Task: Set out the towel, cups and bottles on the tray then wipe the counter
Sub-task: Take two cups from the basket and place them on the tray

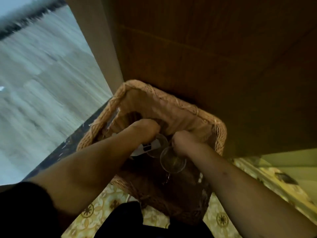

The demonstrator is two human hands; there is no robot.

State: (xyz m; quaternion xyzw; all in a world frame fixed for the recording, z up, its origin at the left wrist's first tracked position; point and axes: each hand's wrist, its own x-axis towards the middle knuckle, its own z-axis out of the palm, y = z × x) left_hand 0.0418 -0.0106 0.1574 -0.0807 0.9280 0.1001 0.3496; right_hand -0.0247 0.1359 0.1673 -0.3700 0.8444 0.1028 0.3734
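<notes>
- Both hands reach down into a woven basket [217, 134] that stands on a patterned floor [103, 203], under a dark wooden panel.
- The right hand [187, 143] is closed on the rim of a clear glass cup [172, 160], near the middle of the basket; the fingers are curled over and mostly hidden.
- The left hand [145, 129] sits deeper in the basket, toward its far wall. Its fingers are tucked out of sight, so whether its grip is closed on anything cannot be told.
- A second clear cup [158, 145] lies just beside the first, between the two hands, with a white printed item [144, 148] next to it under the left wrist.
- No tray, towel or bottle can be made out; the basket's depths are dark.
- The step in hand looks like fetching cups out of the basket. To do it well, each glass should be lifted straight up, clear of its neighbour and the basket's rim, with the grip firm on the rim.
</notes>
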